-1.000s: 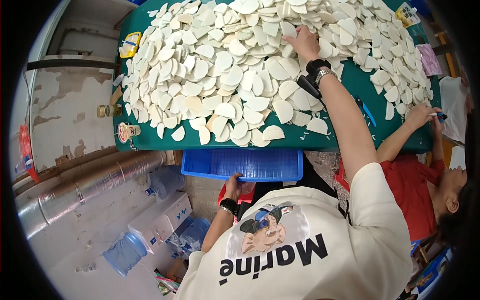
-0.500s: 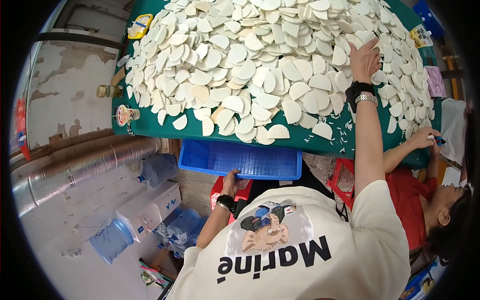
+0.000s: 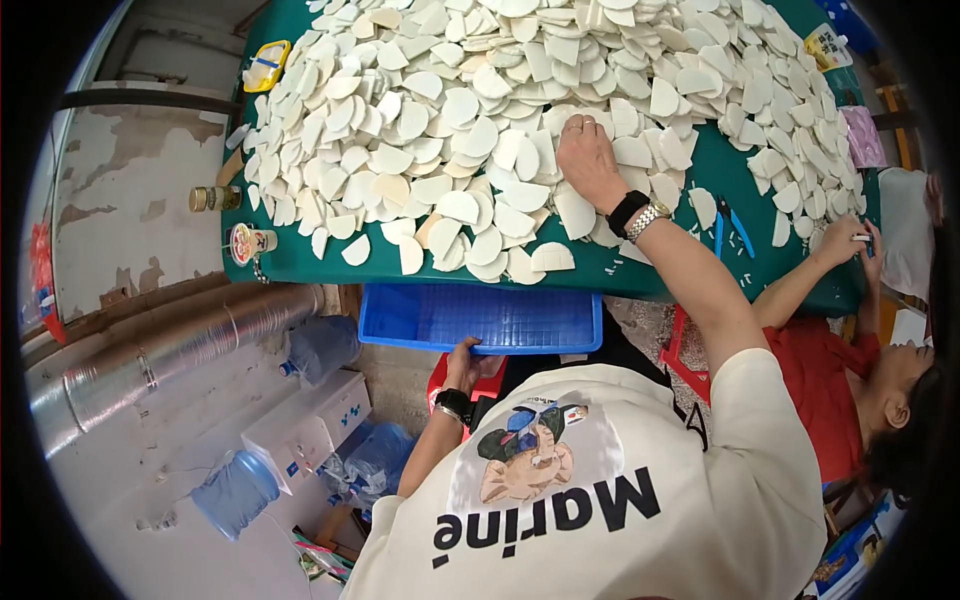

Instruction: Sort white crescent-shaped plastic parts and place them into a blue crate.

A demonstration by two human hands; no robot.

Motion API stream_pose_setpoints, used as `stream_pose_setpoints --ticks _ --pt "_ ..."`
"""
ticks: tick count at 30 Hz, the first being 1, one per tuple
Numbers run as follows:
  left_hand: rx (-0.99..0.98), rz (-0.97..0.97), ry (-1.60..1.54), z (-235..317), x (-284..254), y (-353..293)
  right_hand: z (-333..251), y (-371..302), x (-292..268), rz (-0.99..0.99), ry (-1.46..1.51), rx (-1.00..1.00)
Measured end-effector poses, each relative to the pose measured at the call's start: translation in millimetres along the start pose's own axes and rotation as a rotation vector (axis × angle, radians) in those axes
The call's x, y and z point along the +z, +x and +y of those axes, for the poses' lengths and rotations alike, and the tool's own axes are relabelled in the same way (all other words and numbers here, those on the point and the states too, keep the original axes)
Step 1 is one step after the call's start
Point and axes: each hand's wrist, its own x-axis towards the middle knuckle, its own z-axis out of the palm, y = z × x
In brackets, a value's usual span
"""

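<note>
My left hand (image 3: pixel 462 366) grips the near rim of a blue plastic bin (image 3: pixel 480 349), its fingers closed over the edge. The bin sits below the table's front edge, its inside facing up. My right hand (image 3: pixel 588 160) rests on the near side of a big heap of off-white, half-round flat pieces (image 3: pixel 480 138). Its fingers are curled down onto the pieces, and whatever lies under them is hidden. To the right of that wrist, blue-handled nippers (image 3: pixel 733 230) lie on the green table covering (image 3: pixel 690 262), beside a single half-round piece (image 3: pixel 703 207).
At right, a co-worker in a red top (image 3: pixel 815 395) holds a small dark tool (image 3: pixel 864 239). On the table's left stand a jar (image 3: pixel 215 198), a cup (image 3: pixel 250 243) and a yellow tray (image 3: pixel 266 66). A red stool (image 3: pixel 688 350) and blue water jugs (image 3: pixel 236 492) are below.
My right hand has swept left and nearer across the heap, its fingers now curled. A strip of green table and the nippers show where the arm was. The left hand keeps its hold.
</note>
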Motion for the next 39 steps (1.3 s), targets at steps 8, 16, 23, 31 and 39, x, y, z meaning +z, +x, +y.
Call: stream_pose_setpoints --ticks 8,16,23,31,39 --pt "0.026 -0.029 0.123 3 6 -9 124 -11 -7 0.219 0.367 0.657" --pt "0.032 0.004 0.023 -4 2 5 55 -30 -16 0.123 0.613 0.369" --pt "0.055 0.002 0.062 0 9 -9 -8 -1 -18 -0.208 0.737 0.247" --pt "0.016 0.015 0.011 5 19 -10 1 15 -3 -0.263 0.8 0.454" --pt "0.053 -0.006 0.008 4 12 -20 -18 -40 -53 -0.444 1.137 0.189"
